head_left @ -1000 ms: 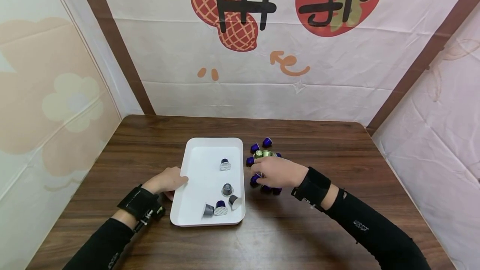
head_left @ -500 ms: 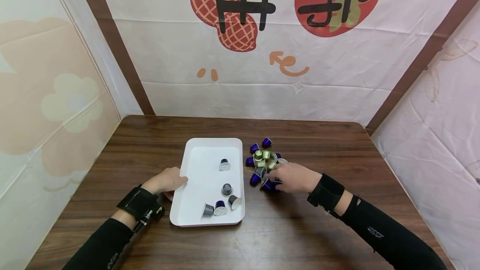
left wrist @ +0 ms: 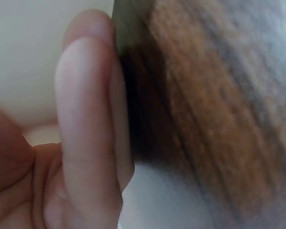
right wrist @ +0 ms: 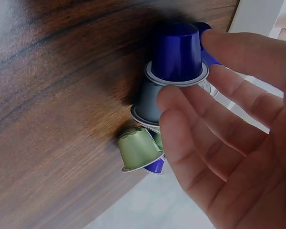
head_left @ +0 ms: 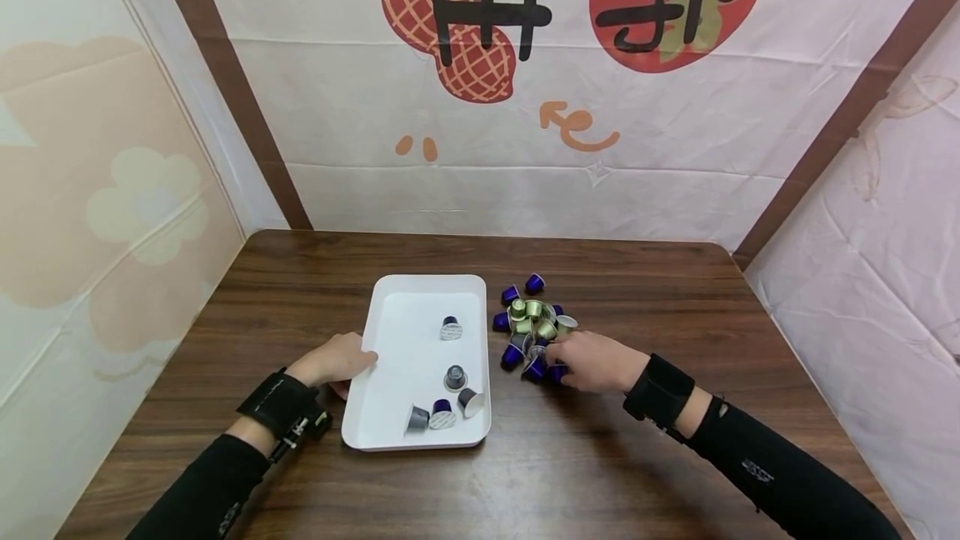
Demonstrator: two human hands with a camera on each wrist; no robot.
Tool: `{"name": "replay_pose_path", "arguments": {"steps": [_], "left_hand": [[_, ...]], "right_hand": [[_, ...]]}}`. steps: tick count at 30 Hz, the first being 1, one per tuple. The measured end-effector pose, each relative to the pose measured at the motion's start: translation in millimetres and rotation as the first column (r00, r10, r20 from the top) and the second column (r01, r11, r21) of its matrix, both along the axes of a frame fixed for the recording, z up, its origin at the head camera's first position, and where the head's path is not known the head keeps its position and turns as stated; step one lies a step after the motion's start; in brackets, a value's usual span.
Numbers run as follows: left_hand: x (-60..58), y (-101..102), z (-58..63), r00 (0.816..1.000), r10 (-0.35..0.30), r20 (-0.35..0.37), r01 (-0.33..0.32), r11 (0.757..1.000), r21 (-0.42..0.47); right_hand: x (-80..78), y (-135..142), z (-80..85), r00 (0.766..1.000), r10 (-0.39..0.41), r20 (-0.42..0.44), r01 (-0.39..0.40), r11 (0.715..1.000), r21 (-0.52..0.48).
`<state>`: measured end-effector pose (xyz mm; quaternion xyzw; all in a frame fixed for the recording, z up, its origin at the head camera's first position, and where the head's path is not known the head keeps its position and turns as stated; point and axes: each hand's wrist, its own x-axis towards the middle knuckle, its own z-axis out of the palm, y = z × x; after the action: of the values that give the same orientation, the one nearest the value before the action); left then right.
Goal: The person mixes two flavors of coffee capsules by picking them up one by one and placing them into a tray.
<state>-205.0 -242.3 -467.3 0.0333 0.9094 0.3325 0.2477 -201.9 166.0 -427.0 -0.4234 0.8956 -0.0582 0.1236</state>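
Note:
My left hand (head_left: 339,359) holds the left side of a white tray (head_left: 405,315), thumb over the rim and fingers below it. On the tray lie several coffee capsules, among them an upright grey capsule (head_left: 454,377) and a dark blue one (head_left: 442,415). Right of the tray, my right hand (head_left: 600,361) reaches into a pile of blue, green and grey capsules. In the right wrist view its fingers are loosely bent beside a blue capsule (right wrist: 176,52) and a grey capsule (right wrist: 149,102). The thumb overlaps another blue capsule behind; a green capsule (right wrist: 138,149) lies beyond the fingertips.
The brown wooden table (head_left: 637,290) carries the tray and the pile side by side. Two blue capsules, one a farther capsule (head_left: 535,282), lie at the pile's back. A printed white cloth (head_left: 675,148) hangs behind the table, with more cloth on both sides.
My right hand has moved right and slightly toward me across the pile, uncovering green and grey capsules. My left hand and the tray have stayed in place.

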Motion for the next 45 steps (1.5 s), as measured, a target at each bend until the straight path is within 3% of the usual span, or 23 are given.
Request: {"name": "replay_pose_path", "arguments": {"steps": [7, 16, 31, 45], "left_hand": [[0.2, 0.1, -0.2, 1.000, 0.001, -0.003, -0.001, 1.000, -0.004], [0.7, 1.0, 1.7, 1.000, -0.006, -0.001, 0.006, 1.000, 0.001], [0.8, 1.1, 1.8, 1.000, -0.003, -0.004, 0.003, 1.000, -0.002], [0.6, 0.5, 1.0, 1.000, -0.005, -0.006, 0.005, 1.000, -0.006]], "right_hand": [[3.7, 0.0, -3.2, 0.999, 0.000, 0.039, -0.001, 1.000, 0.007], [10.6, -4.0, -1.9, 0.999, -0.014, 0.034, 0.012, 0.998, 0.055], [12.1, -7.6, -13.8, 0.999, -0.047, 0.028, 0.042, 0.988, 0.146], [9.1, -13.0, 8.1, 0.999, 0.028, 0.016, -0.028, 0.999, 0.016]]}}
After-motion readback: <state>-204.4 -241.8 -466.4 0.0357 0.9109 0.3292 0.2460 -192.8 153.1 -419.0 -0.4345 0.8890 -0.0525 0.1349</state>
